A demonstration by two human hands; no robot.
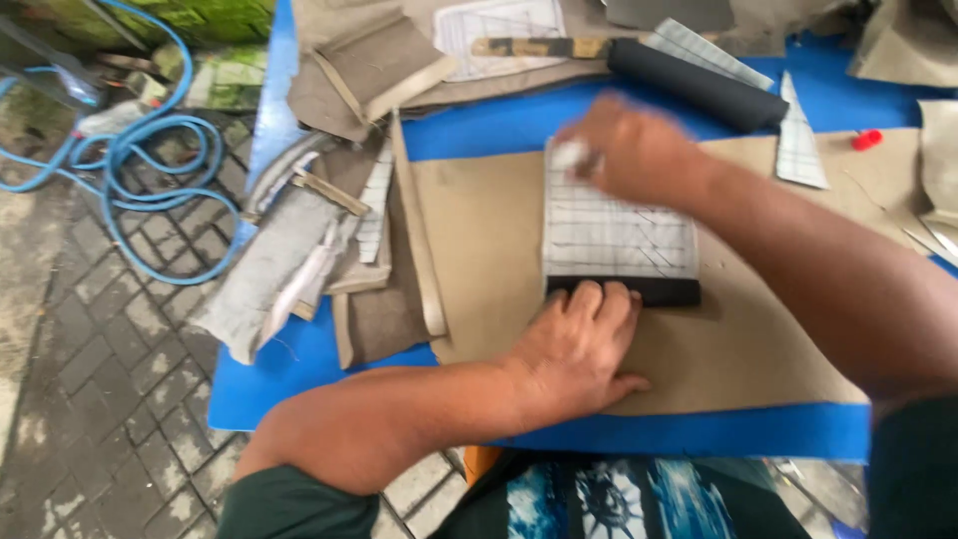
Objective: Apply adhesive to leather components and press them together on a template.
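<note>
Nearest the camera, the left hand lies flat, fingers together, pinning the white gridded template and its black lower edge onto tan fabric mid-worktop. At the template's far corner, the blurred right hand pinches white chalk, seemingly for tracing.

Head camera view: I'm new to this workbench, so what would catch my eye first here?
At centre, the left hand presses on the dark lower edge of a lined white pattern piece lying on tan fabric, while the blurred right hand holds something small and white at the piece's top. Both rest on a bright blue table. A blue hose coils on the paving, left.
</note>
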